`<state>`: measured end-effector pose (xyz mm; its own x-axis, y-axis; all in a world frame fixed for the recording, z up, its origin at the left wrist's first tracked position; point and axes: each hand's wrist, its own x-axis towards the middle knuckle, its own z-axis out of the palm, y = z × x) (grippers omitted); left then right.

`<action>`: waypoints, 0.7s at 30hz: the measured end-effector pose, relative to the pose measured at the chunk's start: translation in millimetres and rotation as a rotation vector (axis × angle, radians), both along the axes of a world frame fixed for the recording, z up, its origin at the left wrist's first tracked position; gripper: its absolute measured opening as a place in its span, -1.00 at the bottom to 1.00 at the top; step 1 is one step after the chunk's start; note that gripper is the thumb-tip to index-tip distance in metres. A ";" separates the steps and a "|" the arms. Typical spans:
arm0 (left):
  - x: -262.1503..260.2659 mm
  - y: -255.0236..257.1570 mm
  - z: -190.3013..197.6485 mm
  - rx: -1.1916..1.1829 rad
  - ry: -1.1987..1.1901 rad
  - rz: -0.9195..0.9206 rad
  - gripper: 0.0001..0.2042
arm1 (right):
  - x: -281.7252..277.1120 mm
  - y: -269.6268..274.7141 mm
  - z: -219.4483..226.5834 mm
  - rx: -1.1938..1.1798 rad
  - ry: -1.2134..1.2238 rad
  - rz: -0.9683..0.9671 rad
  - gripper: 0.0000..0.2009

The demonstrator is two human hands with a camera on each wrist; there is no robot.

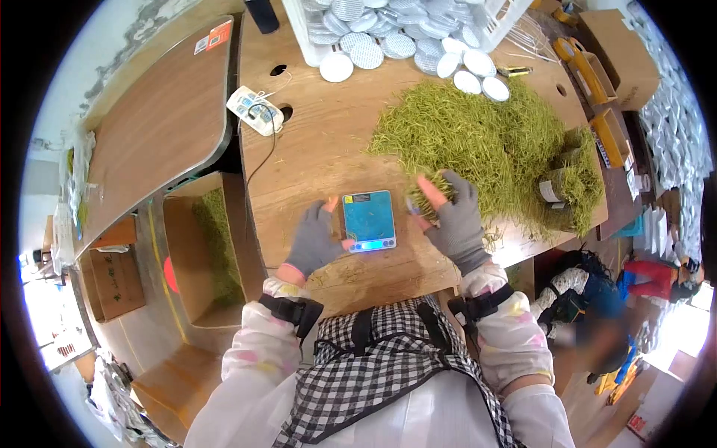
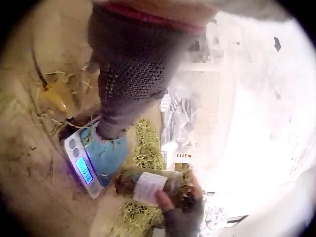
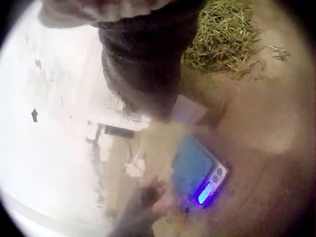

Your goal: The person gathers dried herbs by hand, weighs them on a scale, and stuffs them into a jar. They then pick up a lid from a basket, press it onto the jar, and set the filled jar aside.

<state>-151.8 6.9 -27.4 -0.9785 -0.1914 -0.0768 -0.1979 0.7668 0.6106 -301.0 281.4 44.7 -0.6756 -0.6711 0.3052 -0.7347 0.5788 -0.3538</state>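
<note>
In the head view, a blue-topped digital scale (image 1: 370,218) with a lit display lies on the wooden table between the hands. The gloved left hand (image 1: 312,240) is relaxed at its left side, thumb by its lower corner, holding nothing. To the right, the gloved right hand (image 1: 457,224) grips a clear container (image 1: 432,196) of green dried strands. The left wrist view shows this container (image 2: 173,183) on its side with a white label (image 2: 149,188), raised beside the scale (image 2: 106,155). The label (image 3: 187,109) is blurred in the right wrist view.
A large heap of green strands (image 1: 455,134) covers the table's right part, with filled containers (image 1: 556,187) beyond. A white crate (image 1: 302,33) of round lids stands at the back. A power strip (image 1: 255,110) lies left; open boxes (image 1: 179,261) stand below. Another person (image 1: 597,306) is lower right.
</note>
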 end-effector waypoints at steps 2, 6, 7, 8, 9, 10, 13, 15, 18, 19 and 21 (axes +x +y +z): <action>4.8 4.9 6.7 -0.074 -0.090 -0.151 0.17 | -1.9 -0.1 12.2 -0.098 -0.029 -0.110 -0.25; -1.6 12.8 4.7 -0.237 -0.094 -0.257 0.28 | 14.4 16.3 20.1 -0.139 -0.085 -0.159 -0.21; -5.4 12.9 4.4 -0.287 -0.134 -0.293 0.29 | 22.5 20.9 21.8 -0.132 -0.140 -0.183 -0.18; -7.5 13.1 3.7 -0.338 -0.175 -0.329 0.30 | 30.0 26.1 23.0 -0.121 -0.128 -0.187 -0.18; -8.5 13.5 1.7 -0.331 -0.164 -0.332 0.30 | 37.1 30.4 23.0 -0.128 -0.163 -0.197 -0.17; -9.5 13.7 -1.4 -0.340 -0.141 -0.327 0.31 | 44.2 34.1 23.2 -0.136 -0.199 -0.208 -0.16; -14.3 17.2 -8.3 -0.332 -0.136 -0.319 0.31 | 62.1 41.8 28.3 -0.120 -0.229 -0.258 -0.14; -12.6 21.7 -10.5 -0.319 -0.169 -0.313 0.31 | 70.9 42.2 29.6 -0.131 -0.245 -0.287 -0.13; -13.8 29.3 -11.0 -0.299 -0.086 -0.292 0.30 | 76.6 32.2 33.5 -0.145 -0.243 -0.305 -0.13; -14.4 31.8 -12.4 -0.285 -0.080 -0.280 0.32 | 77.6 28.1 33.6 -0.148 -0.206 -0.282 -0.12; -12.0 32.8 -7.1 -0.268 -0.071 -0.265 0.33 | 78.8 14.9 38.4 -0.139 -0.196 -0.250 -0.12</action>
